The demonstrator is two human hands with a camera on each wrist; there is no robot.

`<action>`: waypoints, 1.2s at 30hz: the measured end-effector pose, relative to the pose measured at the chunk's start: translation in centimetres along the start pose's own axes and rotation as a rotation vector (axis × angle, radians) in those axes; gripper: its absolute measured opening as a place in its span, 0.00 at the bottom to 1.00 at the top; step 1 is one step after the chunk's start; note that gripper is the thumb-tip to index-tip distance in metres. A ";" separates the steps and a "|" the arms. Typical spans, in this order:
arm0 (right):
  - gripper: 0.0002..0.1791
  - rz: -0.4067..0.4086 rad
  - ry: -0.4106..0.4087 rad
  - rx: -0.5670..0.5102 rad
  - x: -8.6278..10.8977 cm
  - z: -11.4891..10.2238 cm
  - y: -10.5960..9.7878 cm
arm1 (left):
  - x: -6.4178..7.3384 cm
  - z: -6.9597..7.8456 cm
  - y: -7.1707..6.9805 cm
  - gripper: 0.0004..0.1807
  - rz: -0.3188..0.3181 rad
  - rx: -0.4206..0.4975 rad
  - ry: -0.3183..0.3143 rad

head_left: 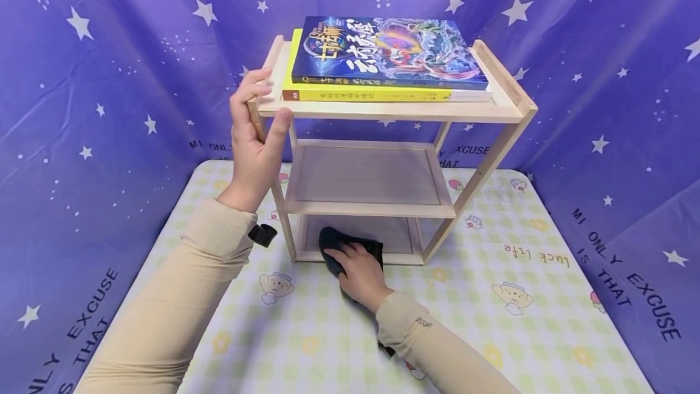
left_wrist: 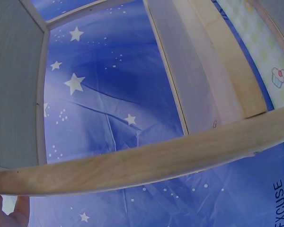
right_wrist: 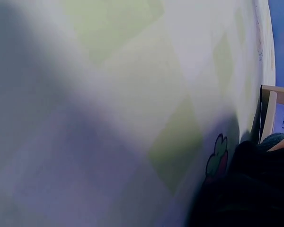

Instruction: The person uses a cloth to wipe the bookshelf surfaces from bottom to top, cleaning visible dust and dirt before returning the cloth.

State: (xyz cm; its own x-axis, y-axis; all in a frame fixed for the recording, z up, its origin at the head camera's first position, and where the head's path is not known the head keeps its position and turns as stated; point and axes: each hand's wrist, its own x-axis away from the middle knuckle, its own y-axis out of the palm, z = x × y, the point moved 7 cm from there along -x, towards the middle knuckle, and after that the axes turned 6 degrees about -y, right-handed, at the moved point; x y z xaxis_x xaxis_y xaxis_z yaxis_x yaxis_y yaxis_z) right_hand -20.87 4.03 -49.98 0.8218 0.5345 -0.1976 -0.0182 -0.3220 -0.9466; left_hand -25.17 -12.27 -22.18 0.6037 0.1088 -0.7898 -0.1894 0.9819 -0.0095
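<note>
A three-tier wooden shelf [head_left: 372, 209] stands on the table. My left hand [head_left: 253, 145] grips its upper left corner, thumb at the front and fingers around the side. In the left wrist view, fingertips [left_wrist: 21, 211] show below a wooden bar. Down at the bottom tier, my right hand [head_left: 363, 275] holds a dark cloth [head_left: 330, 241] against the tier's front left part. The right wrist view catches only a sliver of the cloth [right_wrist: 273, 141] and fingers, beside a dark, unclear shape.
On the top tier, a blue book [head_left: 399, 53] lies over a yellow book [head_left: 361, 95]. The middle tier [head_left: 369, 172] is a framed panel. A checked tablecloth [head_left: 465, 333] covers the table, and purple star-patterned curtains [head_left: 137, 47] surround it.
</note>
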 end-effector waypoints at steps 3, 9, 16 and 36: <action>0.28 -0.004 0.001 0.001 -0.2 -0.2 0.1 | 0.0 0.0 0.1 0.37 -0.003 0.006 -0.003; 0.29 -0.018 -0.004 -0.008 -0.7 -0.6 0.4 | -0.1 0.0 0.0 0.37 0.005 -0.004 0.003; 0.29 -0.026 -0.012 -0.050 -1.0 -1.1 0.8 | -0.1 -0.1 0.0 0.37 0.004 -0.004 -0.003; 0.38 -0.016 0.000 -0.166 -2.5 -1.7 1.7 | 0.0 -0.2 0.0 0.37 0.013 0.005 -0.006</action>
State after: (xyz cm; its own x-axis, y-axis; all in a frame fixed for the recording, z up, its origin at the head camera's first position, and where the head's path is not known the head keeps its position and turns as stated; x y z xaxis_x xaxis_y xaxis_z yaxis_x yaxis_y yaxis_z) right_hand -22.00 0.81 -50.66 0.8210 0.5410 -0.1827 0.0895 -0.4380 -0.8945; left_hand -25.31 -12.25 -22.31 0.6055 0.1226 -0.7863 -0.1934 0.9811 0.0041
